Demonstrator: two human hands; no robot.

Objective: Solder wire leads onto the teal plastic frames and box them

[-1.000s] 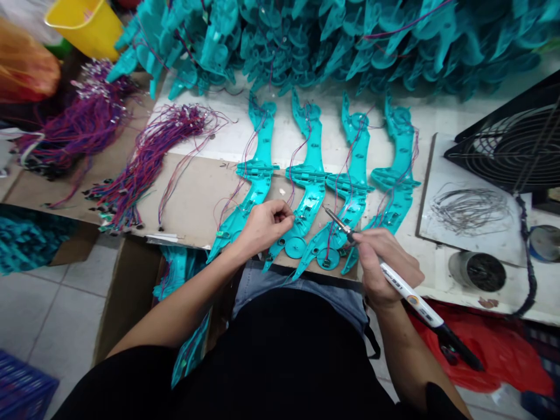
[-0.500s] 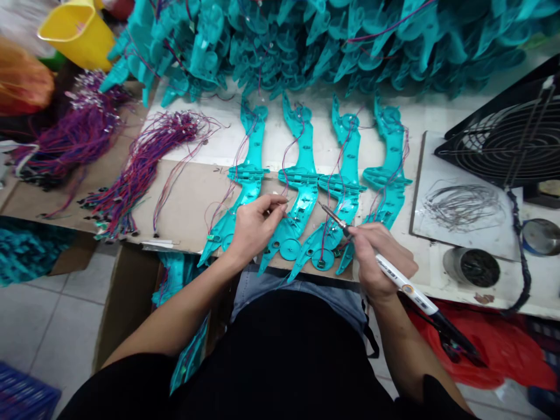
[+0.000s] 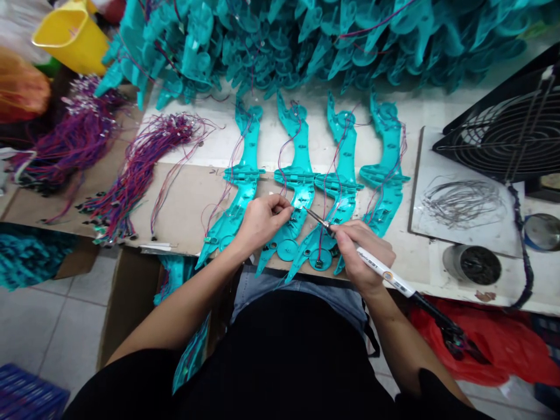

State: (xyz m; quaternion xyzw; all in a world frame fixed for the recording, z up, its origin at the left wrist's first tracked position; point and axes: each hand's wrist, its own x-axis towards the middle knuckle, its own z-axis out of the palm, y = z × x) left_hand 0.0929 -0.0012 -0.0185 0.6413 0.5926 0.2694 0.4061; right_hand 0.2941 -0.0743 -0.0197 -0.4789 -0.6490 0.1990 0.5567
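Four teal plastic shells with thin red and purple wires lie side by side on the table. My left hand (image 3: 268,219) is pinched over the second shell (image 3: 303,150); what its fingertips hold is too small to make out. In my right hand (image 3: 365,254) is a white soldering iron (image 3: 385,272), gripped like a pen. Its metal tip points left and reaches the lower part of the second shell, just right of my left fingertips. The third shell (image 3: 349,153) lies below the iron's shaft, and the fourth shell (image 3: 391,149) is beyond my right hand.
Teal shells (image 3: 271,41) are heaped along the back. Wire bundles (image 3: 142,157) lie at left, near a yellow container (image 3: 72,38). At right are a black fan (image 3: 503,137), a white board (image 3: 459,224) with thin wire, and a round tin (image 3: 472,265).
My right hand has moved left, bringing the iron's tip from beside the second shell to over it, close to my left fingers. My left hand has shifted slightly right.
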